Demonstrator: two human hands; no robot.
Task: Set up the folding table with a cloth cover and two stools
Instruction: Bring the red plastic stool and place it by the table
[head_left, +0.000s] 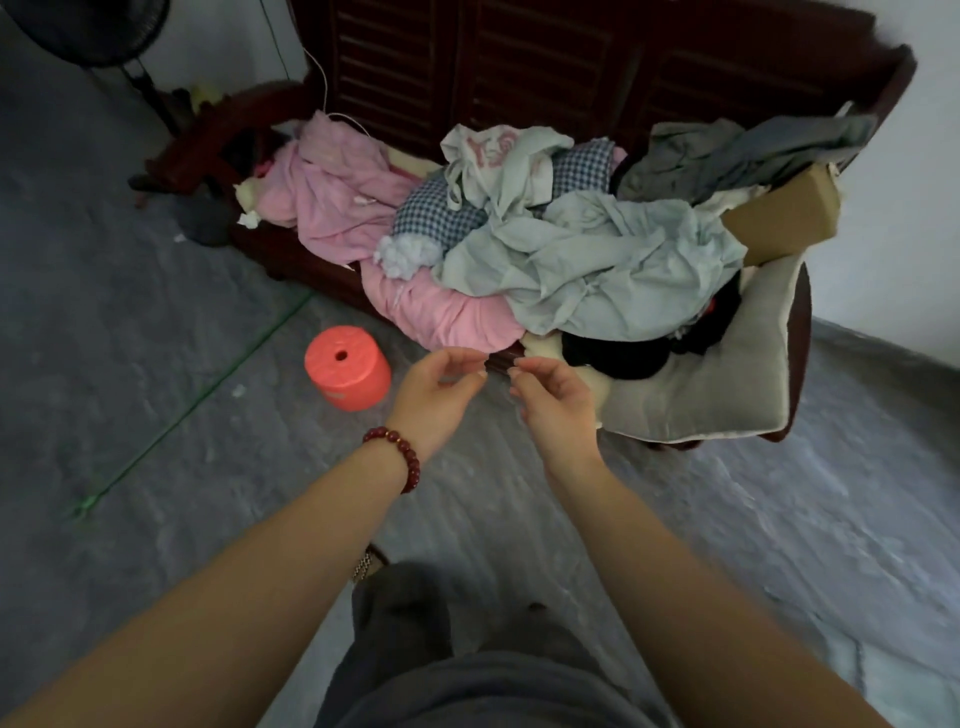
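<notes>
Grey concrete floor (130, 312) is filling the view as I am reading it from the left. Dark fan (88, 31) is being cut off by the upper corner. Orange stool (347, 367) is standing upright on the floor, just left of the left hand (441, 387); a pale patch low on its side is too blurred to read. Left hand and right hand (553, 400) are hovering with fingers loosely curled and tips nearly meeting, gripping nothing I can make out. Pink cloth (337, 192), checked cloth (436, 215) and pale green cloth (597, 260) are lying heaped on the wooden bench (571, 62), hiding its seat. Red print on the white cloth (488, 150) is looking illegible.
</notes>
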